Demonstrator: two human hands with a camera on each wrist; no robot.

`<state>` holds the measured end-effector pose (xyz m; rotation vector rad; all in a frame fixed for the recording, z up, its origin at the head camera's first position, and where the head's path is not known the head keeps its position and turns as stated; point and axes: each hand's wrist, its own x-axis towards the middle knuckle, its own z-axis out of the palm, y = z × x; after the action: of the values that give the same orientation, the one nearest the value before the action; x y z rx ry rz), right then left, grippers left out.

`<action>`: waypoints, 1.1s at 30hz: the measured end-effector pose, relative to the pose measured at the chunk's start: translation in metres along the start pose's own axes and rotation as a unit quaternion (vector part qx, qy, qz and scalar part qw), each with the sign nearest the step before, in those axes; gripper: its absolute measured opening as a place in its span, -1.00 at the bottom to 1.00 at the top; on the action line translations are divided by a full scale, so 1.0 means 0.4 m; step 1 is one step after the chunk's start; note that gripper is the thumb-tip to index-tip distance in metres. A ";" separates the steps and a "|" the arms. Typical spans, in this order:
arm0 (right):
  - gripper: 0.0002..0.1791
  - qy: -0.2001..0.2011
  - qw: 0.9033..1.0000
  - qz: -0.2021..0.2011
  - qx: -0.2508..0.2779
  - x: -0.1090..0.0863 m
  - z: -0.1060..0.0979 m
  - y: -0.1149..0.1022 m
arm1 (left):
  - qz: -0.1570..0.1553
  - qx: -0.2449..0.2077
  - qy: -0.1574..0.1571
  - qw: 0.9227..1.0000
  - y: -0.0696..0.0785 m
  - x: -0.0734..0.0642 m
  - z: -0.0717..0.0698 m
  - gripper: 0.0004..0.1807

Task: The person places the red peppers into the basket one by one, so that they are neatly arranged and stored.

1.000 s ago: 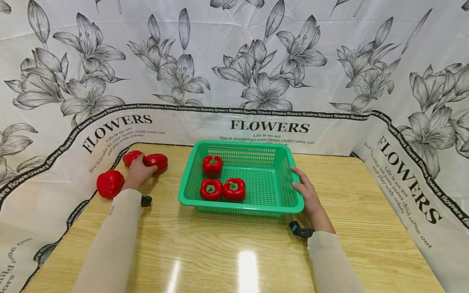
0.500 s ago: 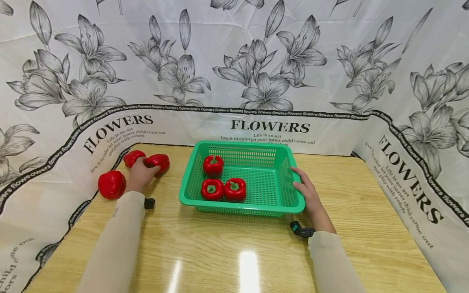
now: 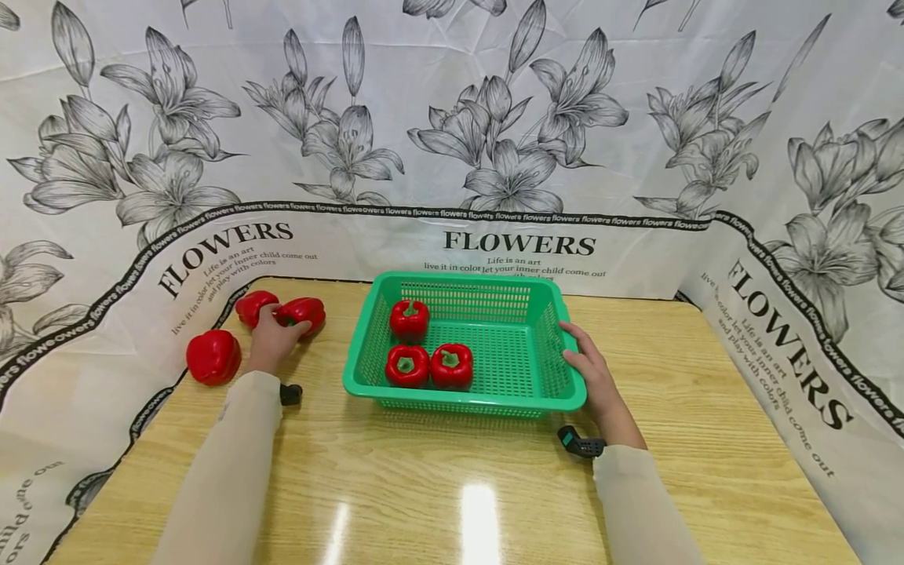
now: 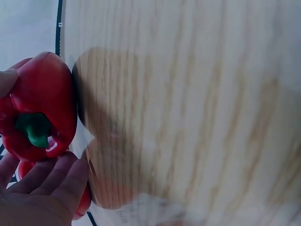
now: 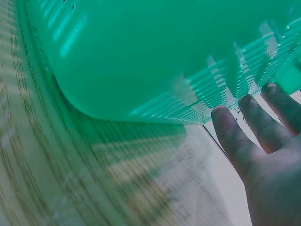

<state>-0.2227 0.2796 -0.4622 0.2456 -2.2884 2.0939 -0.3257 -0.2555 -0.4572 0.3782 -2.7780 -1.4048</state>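
On the table's left side, my left hand point(image 3: 274, 339) holds a red bell pepper point(image 3: 305, 315) between thumb and fingers. Its green stem point(image 4: 35, 129) faces the wrist camera. Right behind my fingers sits a second bell pepper point(image 3: 256, 308), and a third bell pepper point(image 3: 213, 357) lies nearer, left of the hand. My right hand point(image 3: 596, 380) grips the right rim of a green plastic basket point(image 3: 459, 402), with some fingertips point(image 5: 223, 115) against its outer wall. Inside the basket are three bell peppers, an upright one point(image 3: 410, 320) at the back left and two point(image 3: 407, 366) point(image 3: 452, 366) in front.
The light wooden table point(image 3: 402, 486) reflects lamps near its front. A white curtain point(image 3: 487, 235) with flower prints encloses the back and both sides, close to the peppers on the left.
My left wrist has shifted slightly right, and the held bell pepper has turned a little, its green stem now showing by the thumb. My right hand and the basket stay put.
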 end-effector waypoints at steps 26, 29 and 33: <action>-0.42 0.000 1.000 -0.006 -0.004 0.002 -0.002 0.002 | 0.039 0.035 0.005 0.999 0.024 -0.017 -0.023 -0.12; -0.42 0.002 1.000 -0.005 -0.005 0.002 -0.003 0.002 | 0.046 0.045 0.002 0.998 0.036 -0.023 -0.026 -0.13; -0.42 0.004 1.000 -0.003 -0.010 0.003 -0.004 0.003 | 0.062 0.055 -0.001 0.997 0.054 -0.033 -0.031 -0.16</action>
<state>-0.2240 0.2811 -0.4632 0.2409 -2.3004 2.0642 -0.3161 -0.2503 -0.4313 0.2016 -2.8323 -1.2306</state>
